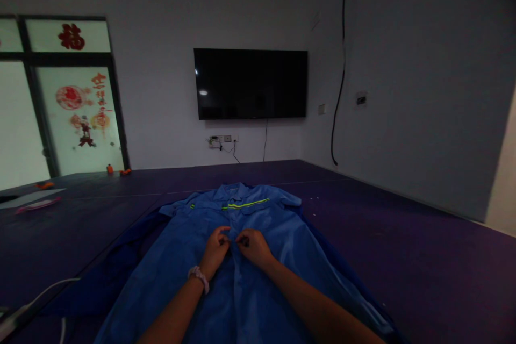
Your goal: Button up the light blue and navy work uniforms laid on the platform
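Observation:
A blue short-sleeved work shirt (193,242) with yellow-green stripes lies spread out, its collar at the far end. Both hands meet at its front placket, around mid-chest. My left hand (216,247), with a scrunchie (199,278) on the wrist, pinches the placket edge from the left. From the right, my right hand (253,245) pinches the cloth with thumb and finger, nearly touching the left. Any button between the fingertips is too small to make out. Darker blue cloth (108,274) shows beneath the shirt on both sides.
The shirt rests on a wide purple surface (403,258). At the left lie a pink-edged item (38,205), orange objects (44,185) and a white cable (52,285) with a power strip (12,322). A television (252,84) hangs on the far wall; a black cable (338,102) dangles at the right.

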`<state>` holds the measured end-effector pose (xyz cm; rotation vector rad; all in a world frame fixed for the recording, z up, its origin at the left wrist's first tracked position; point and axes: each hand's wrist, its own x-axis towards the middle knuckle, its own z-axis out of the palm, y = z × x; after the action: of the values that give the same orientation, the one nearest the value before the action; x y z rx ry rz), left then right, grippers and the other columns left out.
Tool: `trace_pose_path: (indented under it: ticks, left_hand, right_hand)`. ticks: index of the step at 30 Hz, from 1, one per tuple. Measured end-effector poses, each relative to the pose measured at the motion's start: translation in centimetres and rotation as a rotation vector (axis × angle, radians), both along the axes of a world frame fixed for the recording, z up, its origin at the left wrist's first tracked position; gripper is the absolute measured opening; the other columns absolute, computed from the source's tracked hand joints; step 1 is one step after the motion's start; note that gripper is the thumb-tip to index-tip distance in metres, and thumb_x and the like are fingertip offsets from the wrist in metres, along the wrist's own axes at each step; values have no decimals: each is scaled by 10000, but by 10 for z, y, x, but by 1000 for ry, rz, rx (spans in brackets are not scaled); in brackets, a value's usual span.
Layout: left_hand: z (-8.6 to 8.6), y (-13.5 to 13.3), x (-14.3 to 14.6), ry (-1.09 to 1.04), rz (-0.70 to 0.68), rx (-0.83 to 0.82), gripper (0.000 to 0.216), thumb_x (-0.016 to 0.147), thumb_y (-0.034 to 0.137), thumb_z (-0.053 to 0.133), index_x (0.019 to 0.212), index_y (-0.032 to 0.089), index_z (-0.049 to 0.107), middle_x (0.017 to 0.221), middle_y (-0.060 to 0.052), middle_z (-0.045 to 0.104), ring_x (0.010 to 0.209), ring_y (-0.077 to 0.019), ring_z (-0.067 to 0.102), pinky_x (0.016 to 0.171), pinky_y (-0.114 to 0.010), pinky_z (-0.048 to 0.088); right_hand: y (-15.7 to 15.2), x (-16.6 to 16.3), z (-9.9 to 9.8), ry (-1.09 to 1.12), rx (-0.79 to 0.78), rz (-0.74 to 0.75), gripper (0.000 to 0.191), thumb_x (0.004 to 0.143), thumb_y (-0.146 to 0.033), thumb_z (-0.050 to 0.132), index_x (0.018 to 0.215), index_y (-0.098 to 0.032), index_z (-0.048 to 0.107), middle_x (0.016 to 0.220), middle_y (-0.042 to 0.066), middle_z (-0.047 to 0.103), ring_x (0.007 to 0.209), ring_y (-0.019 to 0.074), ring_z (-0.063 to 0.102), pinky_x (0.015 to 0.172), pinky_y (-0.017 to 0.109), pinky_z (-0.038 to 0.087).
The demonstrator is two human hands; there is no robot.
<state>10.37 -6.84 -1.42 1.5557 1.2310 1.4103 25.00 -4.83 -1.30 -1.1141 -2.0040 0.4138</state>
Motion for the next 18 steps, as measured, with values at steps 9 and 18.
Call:
trace_pose_path:
  ticks: [9,18]
  left_hand:
    - [2,-4,0,-73,-5,-40,430,616,157,519,1046,144,527,564,56,501,480,-74,439,490,-187,317]
    - [3,-4,1,-111,-20,-63,445,600,138,509,1045,143,516,572,57,521,465,-68,431,496,-190,322]
  right_hand:
    - [4,-1,-4,-2,-8,-16,160,627,-102,541,715,-178,651,743,15,656,630,124,588,600,208,439]
    - [3,0,-3,-11,-37,-8,127,631,-110,583,717,-180,645,759,17,650,650,131,587,615,220,436]
